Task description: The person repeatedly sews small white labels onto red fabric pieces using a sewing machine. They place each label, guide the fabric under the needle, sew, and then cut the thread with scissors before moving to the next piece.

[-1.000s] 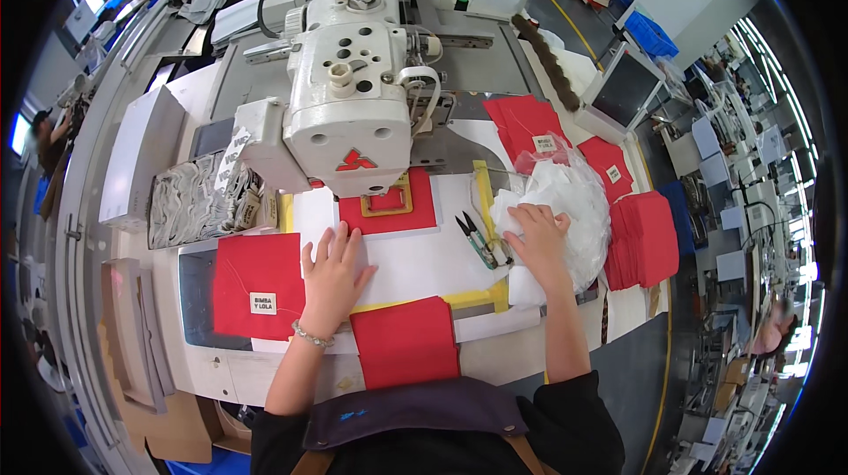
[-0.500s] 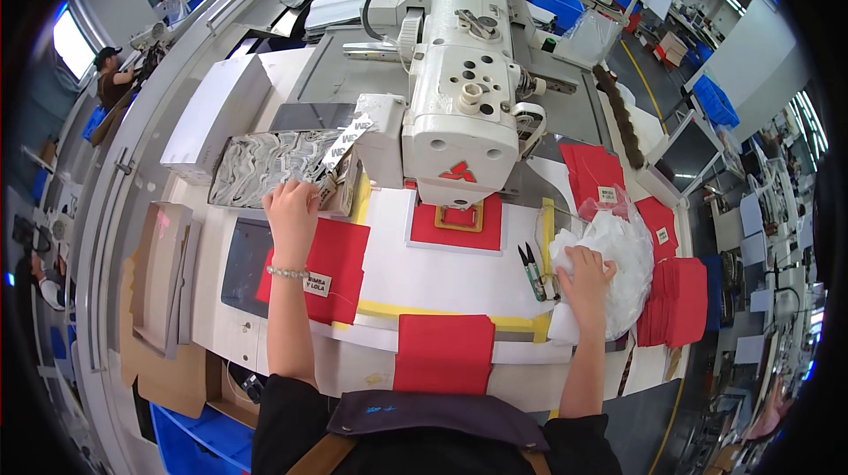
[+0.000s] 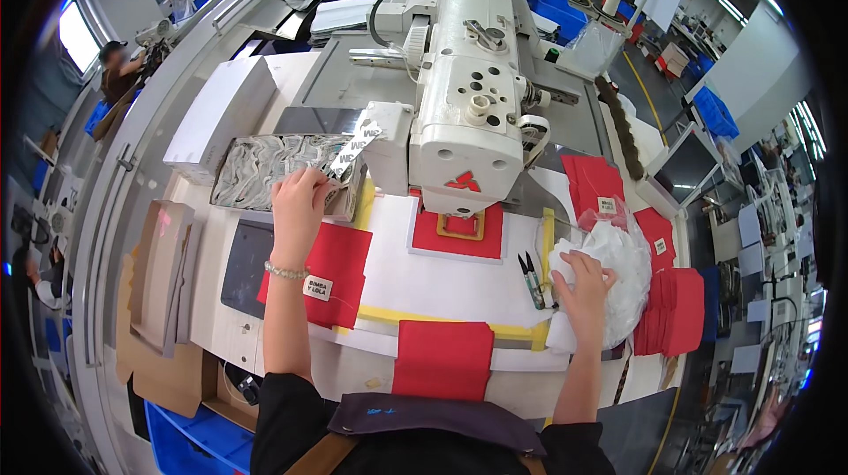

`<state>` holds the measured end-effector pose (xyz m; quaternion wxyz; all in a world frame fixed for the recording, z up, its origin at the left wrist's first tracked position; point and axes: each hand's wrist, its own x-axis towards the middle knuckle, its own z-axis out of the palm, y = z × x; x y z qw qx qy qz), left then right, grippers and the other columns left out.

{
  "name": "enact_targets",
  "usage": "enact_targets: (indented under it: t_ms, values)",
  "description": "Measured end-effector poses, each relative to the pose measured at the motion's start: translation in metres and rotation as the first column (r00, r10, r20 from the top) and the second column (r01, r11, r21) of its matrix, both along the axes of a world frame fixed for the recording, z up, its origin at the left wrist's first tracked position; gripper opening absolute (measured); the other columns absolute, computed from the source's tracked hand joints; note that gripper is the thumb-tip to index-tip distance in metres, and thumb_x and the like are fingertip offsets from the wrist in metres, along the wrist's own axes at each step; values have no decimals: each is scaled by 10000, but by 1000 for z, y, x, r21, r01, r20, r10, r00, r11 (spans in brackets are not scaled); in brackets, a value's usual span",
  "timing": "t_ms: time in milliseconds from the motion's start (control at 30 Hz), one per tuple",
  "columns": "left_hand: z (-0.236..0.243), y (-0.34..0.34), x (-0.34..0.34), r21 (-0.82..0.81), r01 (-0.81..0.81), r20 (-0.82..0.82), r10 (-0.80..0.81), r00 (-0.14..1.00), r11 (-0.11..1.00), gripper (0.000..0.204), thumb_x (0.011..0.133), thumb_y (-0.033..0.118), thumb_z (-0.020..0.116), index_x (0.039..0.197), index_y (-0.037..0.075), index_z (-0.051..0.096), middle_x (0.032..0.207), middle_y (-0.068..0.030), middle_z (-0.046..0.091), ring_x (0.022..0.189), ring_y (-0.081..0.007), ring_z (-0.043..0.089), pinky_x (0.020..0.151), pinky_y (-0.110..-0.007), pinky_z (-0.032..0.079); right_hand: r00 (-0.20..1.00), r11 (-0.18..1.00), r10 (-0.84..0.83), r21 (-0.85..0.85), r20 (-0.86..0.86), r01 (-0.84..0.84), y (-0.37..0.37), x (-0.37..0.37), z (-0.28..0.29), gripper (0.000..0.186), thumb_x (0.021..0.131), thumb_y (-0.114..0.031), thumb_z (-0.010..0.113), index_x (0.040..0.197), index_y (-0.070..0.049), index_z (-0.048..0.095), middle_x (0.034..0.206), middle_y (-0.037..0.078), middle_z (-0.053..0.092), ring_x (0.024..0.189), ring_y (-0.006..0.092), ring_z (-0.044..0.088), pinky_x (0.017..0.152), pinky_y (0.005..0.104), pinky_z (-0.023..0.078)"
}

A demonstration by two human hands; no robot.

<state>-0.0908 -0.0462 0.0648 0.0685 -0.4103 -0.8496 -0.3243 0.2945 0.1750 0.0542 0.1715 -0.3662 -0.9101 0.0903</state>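
Note:
My left hand [image 3: 300, 197] is at the front edge of an open box [image 3: 243, 207] packed with folded pale label strips [image 3: 281, 162]. Its fingers are bent together, and what they pinch is hidden. Close to its fingertips, a white printed strip [image 3: 355, 150] slants up toward the sewing machine [image 3: 465, 144]. My right hand [image 3: 583, 281] lies on a pile of thin white sheets [image 3: 623, 267] in clear plastic, thumb and fingers curved and apart. Below my left wrist is a red cloth piece [image 3: 347, 254] with a pale label [image 3: 318, 288]. Under the machine head, a brass-coloured frame [image 3: 461, 227] sits on red cloth.
Green-handled snips [image 3: 533, 283] lie left of my right hand. Folded red cloth [image 3: 442, 358] is at the front edge; a red stack [image 3: 680, 309] stands at right. A white box [image 3: 216, 113], an open carton [image 3: 159, 281] and a screen [image 3: 685, 162] flank the table. Another person [image 3: 119, 73] is far left.
My left hand has moved slightly right and away from me along the box, and the printed strip has shifted a little. My right hand stays on the white sheets. The whole view shifts slightly.

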Motion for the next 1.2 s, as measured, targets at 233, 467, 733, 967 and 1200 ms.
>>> enact_targets:
  t_ms: [233, 467, 733, 967, 1200]
  values:
    - [-13, 32, 94, 130, 640, 594, -576, 561, 758, 119, 815, 66, 711, 904, -8, 684, 753, -103, 672, 700, -184, 632, 666, -300, 510, 846, 546, 169, -666, -506, -508, -60, -97, -7, 321, 842, -65, 723, 1123, -42, 570, 969, 42, 668, 816, 113, 637, 737, 261, 462]
    - [-39, 57, 102, 326, 428, 757, -504, 416, 843, 178, 847, 30, 706, 1000, -44, 654, 832, -31, 696, 691, -76, 611, 664, -237, 507, 834, 235, -5, -811, -552, -536, -31, -123, -35, 222, 863, -31, 696, 1031, -28, 552, 845, 41, 662, 724, 78, 625, 631, 226, 495]
    - [-48, 58, 105, 292, 376, 506, -476, 719, 879, 351, 855, 94, 686, 1179, -23, 618, 1051, -149, 672, 876, -216, 648, 773, -337, 521, 867, 403, -75, -810, -493, -426, 6, -142, -51, 132, 869, -32, 680, 988, -2, 631, 780, 56, 675, 651, 93, 632, 546, 212, 491]
    - [-54, 52, 112, -52, 474, 103, -467, 878, 879, 447, 834, 185, 688, 1239, 20, 594, 1261, -114, 593, 1144, -257, 542, 963, -400, 397, 933, 630, 22, -720, -359, -292, 19, -160, -45, 131, 832, -45, 694, 922, 43, 660, 742, 104, 694, 611, 130, 660, 506, 252, 528]
    - [-68, 57, 120, -219, 473, -89, -501, 861, 853, 549, 853, 299, 665, 1317, 30, 549, 1384, -99, 530, 1251, -235, 482, 1017, -431, 350, 950, 667, 47, -698, -310, -261, 23, -165, -44, 155, 823, -58, 693, 923, 57, 665, 762, 119, 700, 631, 151, 673, 556, 280, 564]
